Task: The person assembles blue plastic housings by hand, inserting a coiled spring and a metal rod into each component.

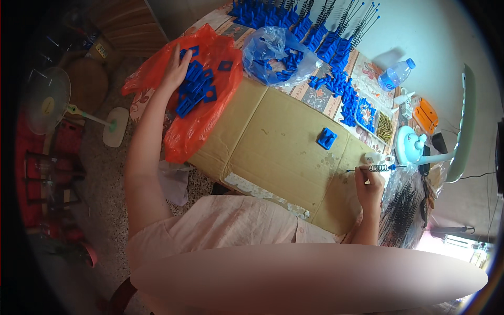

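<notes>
At the far left, my left hand (177, 71) reaches over a red plastic bag (181, 137) spread on the table. Its fingers look stretched out and apart beside a pile of blue plastic pieces (195, 86) on the bag; whether they touch one is hard to make out. On the right, my right hand (369, 185) is closed around a thin black coil spring (377, 168) with a blue end, held roughly level over the cardboard's right edge. A single blue plastic block (326, 138) lies on the flat cardboard sheet (283, 152), to the left of and beyond that hand.
A clear bag of blue parts (273, 58) and rows of blue pieces with upright springs (315, 37) stand at the back. Right of the cardboard are a tray of small blue parts (366, 114), brass-coloured screws (385, 128), a water bottle (396, 74) and a lamp (412, 146).
</notes>
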`<control>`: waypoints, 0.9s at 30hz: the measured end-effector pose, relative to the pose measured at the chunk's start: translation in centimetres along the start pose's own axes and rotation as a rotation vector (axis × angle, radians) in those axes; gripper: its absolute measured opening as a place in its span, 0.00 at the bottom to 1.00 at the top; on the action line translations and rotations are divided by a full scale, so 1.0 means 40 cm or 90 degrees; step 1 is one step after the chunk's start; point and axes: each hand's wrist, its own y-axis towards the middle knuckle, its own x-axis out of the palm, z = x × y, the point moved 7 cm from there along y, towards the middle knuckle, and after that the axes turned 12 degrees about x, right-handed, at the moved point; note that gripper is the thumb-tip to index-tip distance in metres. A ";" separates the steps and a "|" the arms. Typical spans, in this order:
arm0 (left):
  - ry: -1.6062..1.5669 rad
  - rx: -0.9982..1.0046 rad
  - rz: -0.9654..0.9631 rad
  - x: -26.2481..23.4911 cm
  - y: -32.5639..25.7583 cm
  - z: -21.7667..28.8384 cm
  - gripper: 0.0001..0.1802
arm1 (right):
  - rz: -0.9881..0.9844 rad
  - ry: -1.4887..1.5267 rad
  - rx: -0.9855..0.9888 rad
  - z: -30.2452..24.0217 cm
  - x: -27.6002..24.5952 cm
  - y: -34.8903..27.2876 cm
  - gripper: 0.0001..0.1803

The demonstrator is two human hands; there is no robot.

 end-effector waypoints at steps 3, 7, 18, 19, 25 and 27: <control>0.098 0.034 -0.080 0.031 0.071 -0.045 0.41 | -0.001 -0.001 -0.007 -0.005 -0.002 -0.001 0.03; 0.161 0.092 -0.153 0.058 0.080 -0.044 0.30 | -0.007 0.002 -0.008 -0.004 -0.001 0.000 0.03; 0.109 0.361 -0.175 0.138 -0.027 0.282 0.16 | -0.009 0.016 -0.009 -0.006 -0.002 0.002 0.03; 0.109 0.361 -0.174 0.139 -0.026 0.277 0.16 | -0.013 0.009 -0.011 -0.006 -0.002 0.002 0.03; 0.160 0.359 -0.224 0.134 -0.011 0.288 0.18 | -0.019 0.003 -0.002 -0.008 -0.002 0.000 0.03; 0.171 0.275 -0.224 0.097 -0.010 0.293 0.20 | -0.017 0.003 -0.001 -0.010 -0.004 0.000 0.03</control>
